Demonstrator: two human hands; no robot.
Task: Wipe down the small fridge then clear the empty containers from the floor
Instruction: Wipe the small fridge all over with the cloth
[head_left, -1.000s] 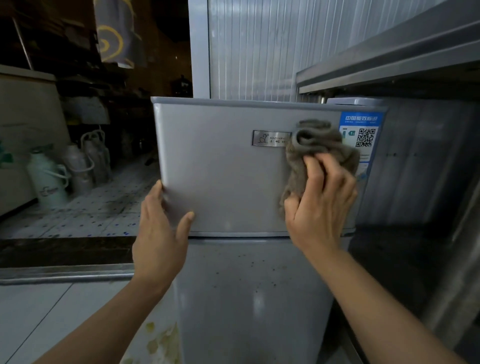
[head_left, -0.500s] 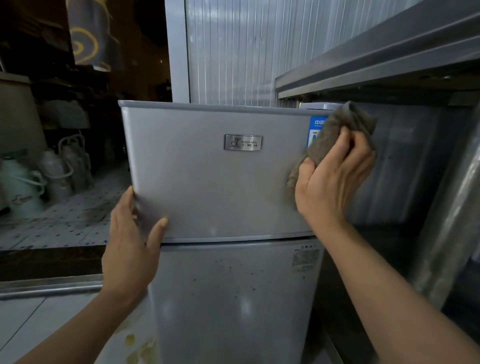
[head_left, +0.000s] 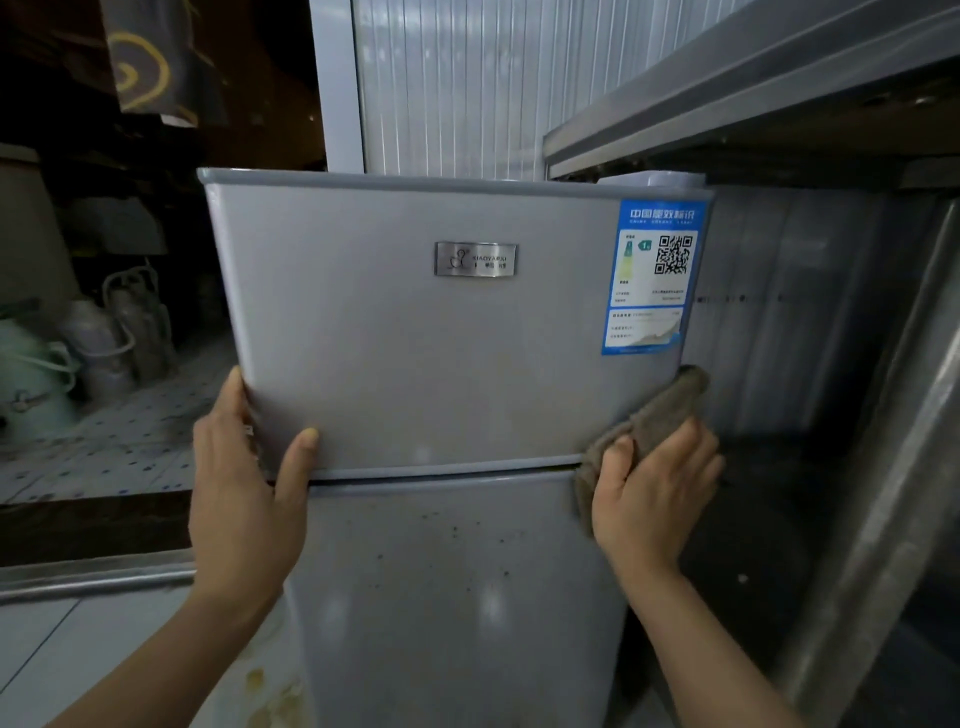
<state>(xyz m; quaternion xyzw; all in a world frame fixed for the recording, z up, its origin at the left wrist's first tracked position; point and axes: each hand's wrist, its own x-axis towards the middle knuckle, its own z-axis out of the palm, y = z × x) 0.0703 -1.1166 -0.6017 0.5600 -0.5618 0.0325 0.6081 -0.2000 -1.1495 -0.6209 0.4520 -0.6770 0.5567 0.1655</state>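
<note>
While our left hand holds the fridge door's bottom left corner, thumb on front and fingers curled round its edge, our right hand presses a brown cloth on the bottom right corner, fingers close together. The fridge stands tall, facing us.

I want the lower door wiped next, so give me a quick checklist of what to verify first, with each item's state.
1. Cloth in right hand: ok, the grip holds it at the upper door's lower right corner.
2. Left hand steadying the fridge: ok, it grips the upper door's left edge.
3. Upper door wiped: cannot tell.
4. Lower door clean: not ok, dark specks show.
5. Containers cleared from floor: not ok.
</note>
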